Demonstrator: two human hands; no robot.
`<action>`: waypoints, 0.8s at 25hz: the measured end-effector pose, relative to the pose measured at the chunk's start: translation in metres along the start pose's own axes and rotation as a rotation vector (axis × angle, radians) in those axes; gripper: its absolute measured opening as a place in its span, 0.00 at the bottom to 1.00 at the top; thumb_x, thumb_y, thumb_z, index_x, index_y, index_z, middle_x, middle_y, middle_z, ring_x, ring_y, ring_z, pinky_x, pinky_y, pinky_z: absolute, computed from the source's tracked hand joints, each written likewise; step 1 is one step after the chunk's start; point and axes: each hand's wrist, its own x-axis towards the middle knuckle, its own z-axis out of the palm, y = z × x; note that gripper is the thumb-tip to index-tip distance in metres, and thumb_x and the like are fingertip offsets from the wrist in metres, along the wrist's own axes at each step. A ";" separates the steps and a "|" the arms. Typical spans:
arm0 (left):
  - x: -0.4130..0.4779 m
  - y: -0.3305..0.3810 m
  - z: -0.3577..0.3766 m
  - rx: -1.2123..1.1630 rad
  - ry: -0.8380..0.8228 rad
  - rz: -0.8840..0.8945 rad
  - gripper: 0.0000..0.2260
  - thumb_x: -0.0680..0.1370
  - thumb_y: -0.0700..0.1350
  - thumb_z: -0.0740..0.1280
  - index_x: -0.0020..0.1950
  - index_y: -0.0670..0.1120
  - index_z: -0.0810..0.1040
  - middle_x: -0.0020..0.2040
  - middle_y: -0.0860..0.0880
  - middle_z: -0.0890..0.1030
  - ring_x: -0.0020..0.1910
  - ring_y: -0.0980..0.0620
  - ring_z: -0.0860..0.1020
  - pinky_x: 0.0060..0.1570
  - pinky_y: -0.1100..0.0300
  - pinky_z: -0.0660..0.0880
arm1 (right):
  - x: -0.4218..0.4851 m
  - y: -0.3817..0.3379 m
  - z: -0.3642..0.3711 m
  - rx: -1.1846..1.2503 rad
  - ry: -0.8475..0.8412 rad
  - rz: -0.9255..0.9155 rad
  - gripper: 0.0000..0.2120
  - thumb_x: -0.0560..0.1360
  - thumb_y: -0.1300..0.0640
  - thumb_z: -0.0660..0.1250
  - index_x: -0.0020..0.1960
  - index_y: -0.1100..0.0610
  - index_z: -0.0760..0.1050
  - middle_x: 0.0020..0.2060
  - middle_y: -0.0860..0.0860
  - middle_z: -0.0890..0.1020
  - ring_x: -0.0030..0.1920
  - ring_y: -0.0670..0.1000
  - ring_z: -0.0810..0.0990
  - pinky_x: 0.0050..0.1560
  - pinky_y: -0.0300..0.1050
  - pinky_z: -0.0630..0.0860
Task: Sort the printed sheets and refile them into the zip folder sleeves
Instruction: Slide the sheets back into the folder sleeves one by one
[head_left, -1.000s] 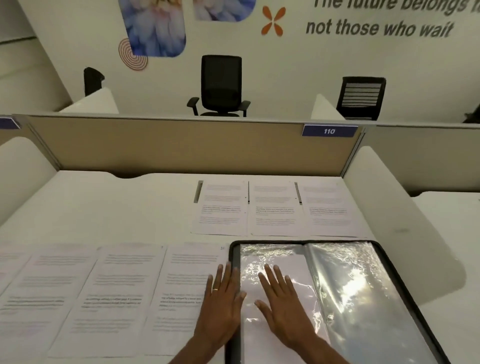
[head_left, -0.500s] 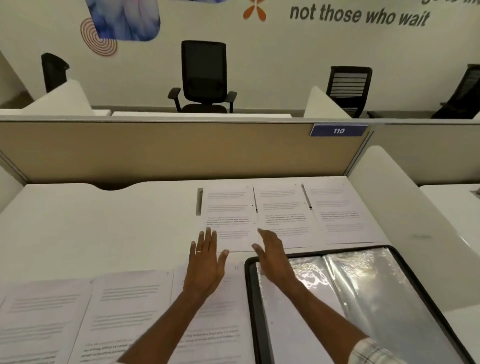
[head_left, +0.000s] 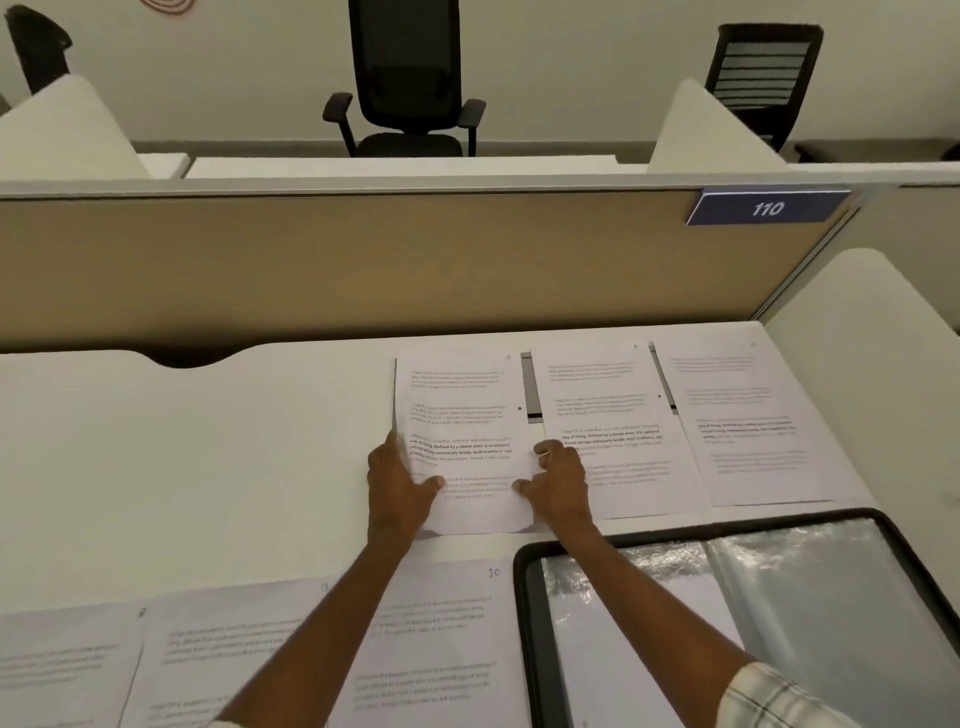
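My desk (head_left: 208, 467) carries the open zip folder (head_left: 524, 623) at its near right corner. Beyond it, toward the far edge, one printed sheet (head_left: 467, 415), its left side seemingly lifted, is pinched at either side by my left hand (head_left: 397, 483) and right hand (head_left: 561, 480).

The zip folder (head_left: 527, 623) had a matt black rim, and its sleeves (head_left: 831, 597) were clear glossy plastic, crinkled and throwing bright glare. Just beyond its far left corner the sheet (head_left: 467, 415) was thin matt white paper with grey print, as were the other sheets (head_left: 743, 415) around the folder. Under the folder the surface (head_left: 208, 467) looked smooth and matt white. Farther beyond, the partition (head_left: 363, 260) looked dull beige and cloth-like.
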 end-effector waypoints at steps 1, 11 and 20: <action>0.005 0.000 -0.002 -0.018 -0.014 -0.020 0.46 0.67 0.46 0.83 0.80 0.45 0.63 0.70 0.41 0.75 0.68 0.38 0.75 0.67 0.38 0.74 | 0.003 -0.002 0.001 0.025 0.010 0.018 0.26 0.70 0.65 0.79 0.63 0.60 0.73 0.56 0.54 0.75 0.54 0.54 0.79 0.58 0.51 0.77; -0.040 0.027 -0.036 -0.373 0.046 -0.002 0.15 0.79 0.49 0.74 0.63 0.44 0.84 0.55 0.50 0.86 0.52 0.48 0.84 0.53 0.53 0.82 | -0.030 0.007 -0.042 0.472 -0.003 0.068 0.17 0.76 0.65 0.71 0.61 0.51 0.77 0.50 0.48 0.84 0.51 0.48 0.83 0.51 0.41 0.79; -0.158 0.049 -0.030 -0.572 -0.224 0.113 0.12 0.76 0.44 0.77 0.58 0.45 0.85 0.51 0.50 0.88 0.51 0.48 0.86 0.48 0.52 0.83 | -0.134 0.061 -0.145 0.709 -0.097 0.021 0.15 0.77 0.67 0.71 0.61 0.56 0.82 0.53 0.53 0.87 0.55 0.55 0.86 0.52 0.48 0.83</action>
